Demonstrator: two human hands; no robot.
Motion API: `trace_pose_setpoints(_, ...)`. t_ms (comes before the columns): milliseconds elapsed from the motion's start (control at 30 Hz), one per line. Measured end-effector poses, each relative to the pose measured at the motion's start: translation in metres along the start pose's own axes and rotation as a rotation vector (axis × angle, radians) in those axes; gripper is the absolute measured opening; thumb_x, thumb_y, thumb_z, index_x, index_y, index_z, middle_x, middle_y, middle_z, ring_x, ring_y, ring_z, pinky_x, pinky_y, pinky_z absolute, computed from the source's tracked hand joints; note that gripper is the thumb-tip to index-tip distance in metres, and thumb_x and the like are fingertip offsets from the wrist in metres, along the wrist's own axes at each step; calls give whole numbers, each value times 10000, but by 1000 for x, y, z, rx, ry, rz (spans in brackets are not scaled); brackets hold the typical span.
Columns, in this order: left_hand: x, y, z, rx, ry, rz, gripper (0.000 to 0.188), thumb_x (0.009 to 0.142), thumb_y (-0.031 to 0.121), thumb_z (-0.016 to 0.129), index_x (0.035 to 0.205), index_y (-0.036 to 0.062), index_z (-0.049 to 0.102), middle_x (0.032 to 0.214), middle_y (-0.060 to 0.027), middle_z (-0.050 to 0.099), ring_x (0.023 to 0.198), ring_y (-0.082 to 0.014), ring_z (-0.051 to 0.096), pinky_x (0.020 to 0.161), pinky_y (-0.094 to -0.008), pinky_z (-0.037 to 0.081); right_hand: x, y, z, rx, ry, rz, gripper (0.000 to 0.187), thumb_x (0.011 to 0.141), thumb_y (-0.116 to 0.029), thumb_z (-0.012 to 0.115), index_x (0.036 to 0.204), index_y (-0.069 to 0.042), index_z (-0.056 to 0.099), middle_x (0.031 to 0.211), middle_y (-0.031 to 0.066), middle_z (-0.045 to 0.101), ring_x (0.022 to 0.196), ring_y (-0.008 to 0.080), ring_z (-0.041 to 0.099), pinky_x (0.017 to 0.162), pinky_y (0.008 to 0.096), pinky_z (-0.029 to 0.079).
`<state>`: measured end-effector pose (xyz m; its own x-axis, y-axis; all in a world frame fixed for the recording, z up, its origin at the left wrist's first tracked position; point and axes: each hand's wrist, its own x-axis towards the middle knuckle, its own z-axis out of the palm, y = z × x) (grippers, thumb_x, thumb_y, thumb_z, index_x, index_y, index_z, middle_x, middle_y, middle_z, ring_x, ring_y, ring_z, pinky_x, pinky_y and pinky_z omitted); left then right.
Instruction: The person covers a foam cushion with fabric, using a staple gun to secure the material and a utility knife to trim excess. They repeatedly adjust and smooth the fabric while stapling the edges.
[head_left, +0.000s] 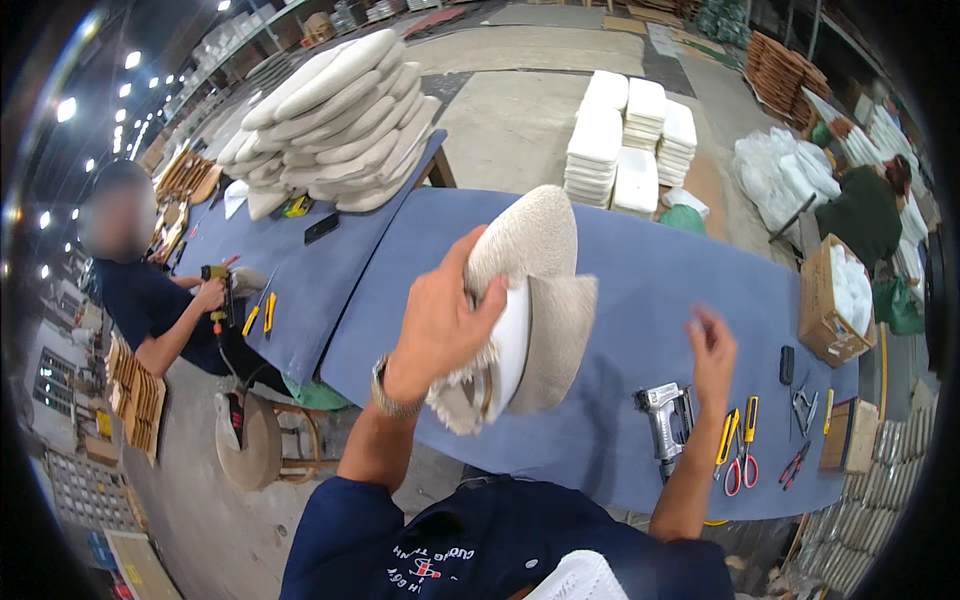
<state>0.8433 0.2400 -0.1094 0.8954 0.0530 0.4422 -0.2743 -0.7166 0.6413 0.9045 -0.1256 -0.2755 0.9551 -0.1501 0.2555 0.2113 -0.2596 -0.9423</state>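
Observation:
My left hand is wrapped round a beige fabric seat pad and lifts it above the blue-covered table. Between the pad's folds of fabric shows a smooth white layer, and a ragged fabric edge hangs at its lower end. My right hand, slightly blurred, hovers over the right side of the table with fingers apart and nothing in them. Below it lies a silver staple gun. Red-handled scissors and yellow utility knives lie close to my right forearm.
Pliers and a black object lie at the table's right. A cardboard box stands beyond. Beige cushions are stacked at the far left, white foam pads behind the table. A co-worker holds a nail gun at left.

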Motion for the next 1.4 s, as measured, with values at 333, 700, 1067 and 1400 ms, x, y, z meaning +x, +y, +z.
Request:
trace_pose_setpoints(333, -112, -4, 42, -30, 160, -83, 716, 864, 231, 789, 1443, -70, 494, 1260, -309, 662, 1150, -411, 685, 941, -434, 554, 41, -165, 215, 66, -505, -439, 397, 1059, -363, 564, 1144, -21, 749, 1069, 113, 767, 1034, 243, 708, 926, 374, 542)
trace_pose_setpoints(700, -82, -61, -8, -97, 330, -32, 480, 991, 228, 681, 1344, -82, 581, 1141, -251, 727, 980, -356, 751, 837, -406, 577, -8, -187, 292, 61, -255, -834, 412, 1001, -361, 585, 719, -110, 748, 802, 80, 745, 897, 254, 686, 1062, 370, 384)
trace_pose_setpoints(1067, -89, -93, -39, -339, 306, -232, 373, 1018, 141, 638, 1332, -57, 597, 1145, -138, 722, 1028, -165, 649, 924, -327, 514, 34, -237, 356, -367, -647, -493, 688, 983, -650, 489, 705, -68, 729, 711, 142, 705, 754, 382, 690, 687, 480, 513)
trace_pose_setpoints(1400, -308, -129, -137, -13, 432, -683, 620, 945, 401, 731, 1294, -90, 583, 1146, -152, 674, 1028, -220, 616, 919, -378, 492, -64, -87, 384, 6, -899, -94, 706, 1027, -641, 385, 920, -73, 791, 977, 260, 737, 1039, 460, 675, 951, 515, 504)
